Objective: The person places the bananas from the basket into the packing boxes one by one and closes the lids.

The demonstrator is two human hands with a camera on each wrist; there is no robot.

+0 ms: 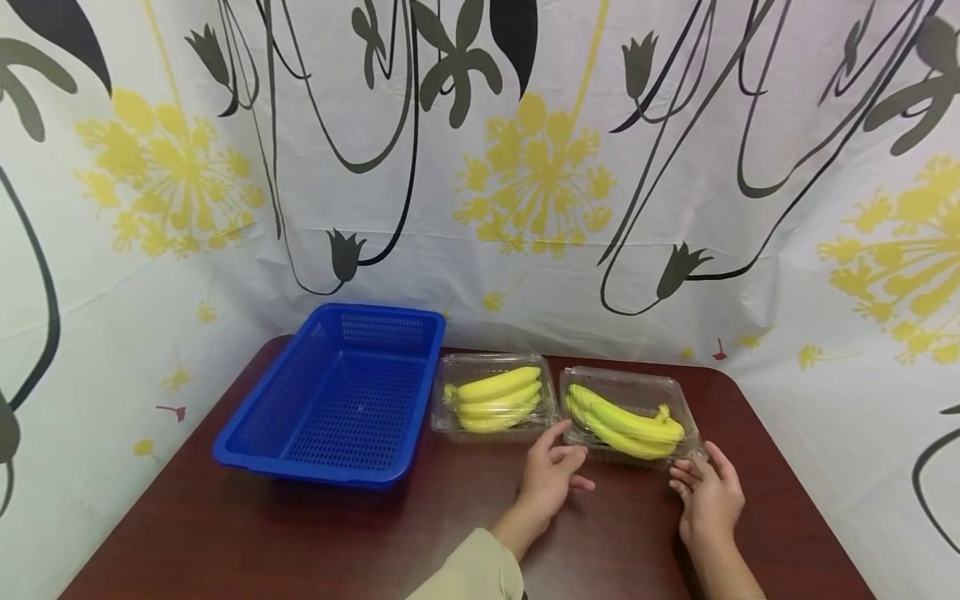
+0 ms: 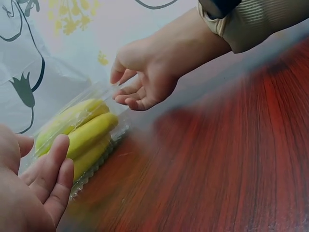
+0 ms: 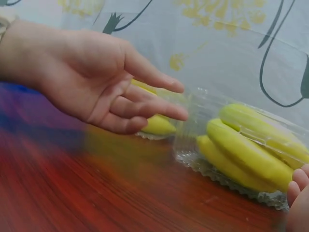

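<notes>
A bunch of yellow bananas (image 1: 626,425) lies inside a clear plastic box (image 1: 678,387) on the right of the table. My left hand (image 1: 550,477) is at the box's front left corner, its fingers loosely extended near the wall; the right wrist view shows this left hand (image 3: 104,84) palm-side, fingertips close to the plastic. At the front right corner is my right hand (image 1: 711,498), fingers slightly bent beside the edge. From the left wrist view, the right hand (image 2: 149,72) has its fingertips by the box's end. Whether any fingertip touches the plastic is hard to tell.
A second clear box (image 1: 442,425) with bananas (image 1: 498,400) stands just left of the first. Further left is a blue plastic basket (image 1: 423,400) with perforated sides and floor. A patterned cloth (image 1: 480,292) hangs behind the dark red table (image 1: 450,517).
</notes>
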